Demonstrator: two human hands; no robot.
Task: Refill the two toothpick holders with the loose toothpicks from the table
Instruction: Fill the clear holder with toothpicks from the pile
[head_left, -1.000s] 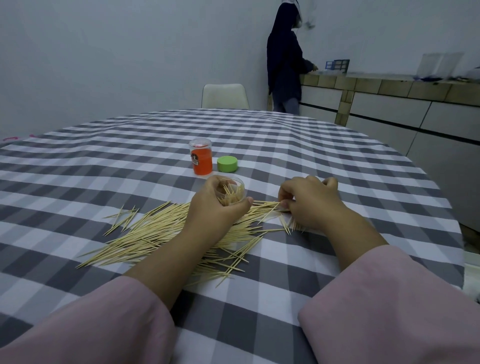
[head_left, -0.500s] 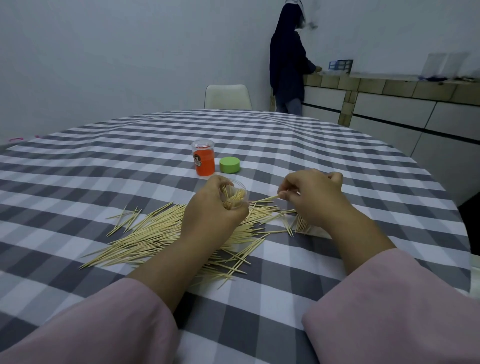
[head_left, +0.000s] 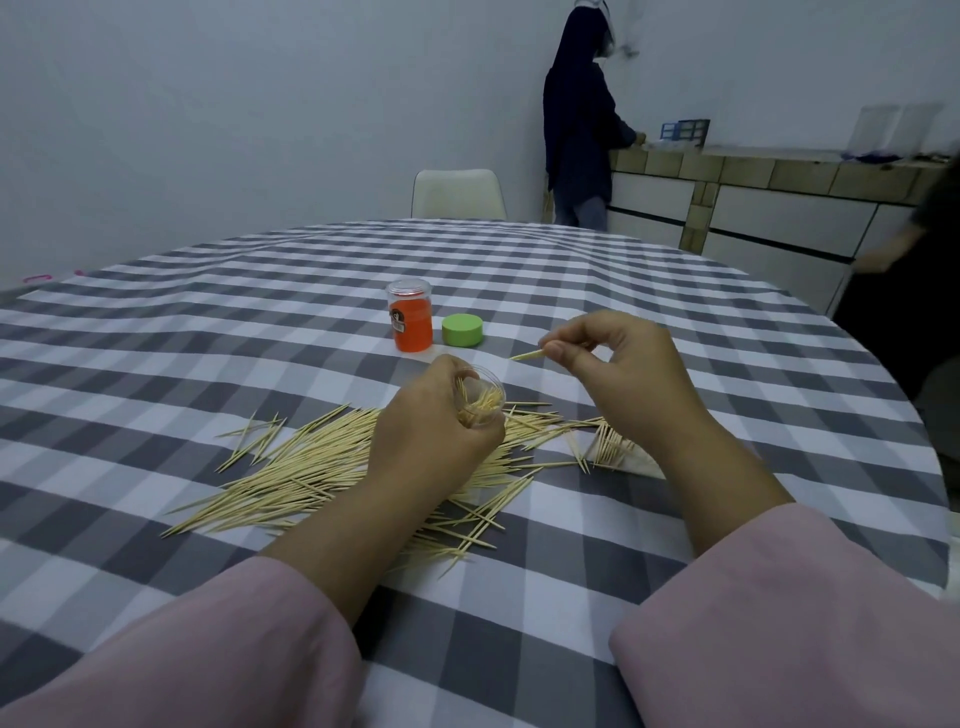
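My left hand (head_left: 431, 431) grips a small clear toothpick holder (head_left: 480, 397), tilted toward the right and partly filled with toothpicks. My right hand (head_left: 618, 364) is raised above the table and pinches a few toothpicks (head_left: 525, 355) whose tips point left, a little above and right of the holder's mouth. A wide pile of loose toothpicks (head_left: 311, 467) lies on the checked cloth under and left of my left hand. A second holder (head_left: 410, 316), clear with an orange body, stands upright behind, open at the top. Its green lid (head_left: 462, 330) lies beside it.
The round table (head_left: 208, 312) has a grey and white checked cloth. A white chair (head_left: 458, 193) stands at the far side. A person in dark clothes (head_left: 579, 130) stands at a counter (head_left: 779, 171) at the back right. Something dark (head_left: 904, 312) is at the right edge.
My right hand has lifted off the pile with a few toothpicks pinched and moved up toward the holder. My left hand keeps holding the holder in about the same place.
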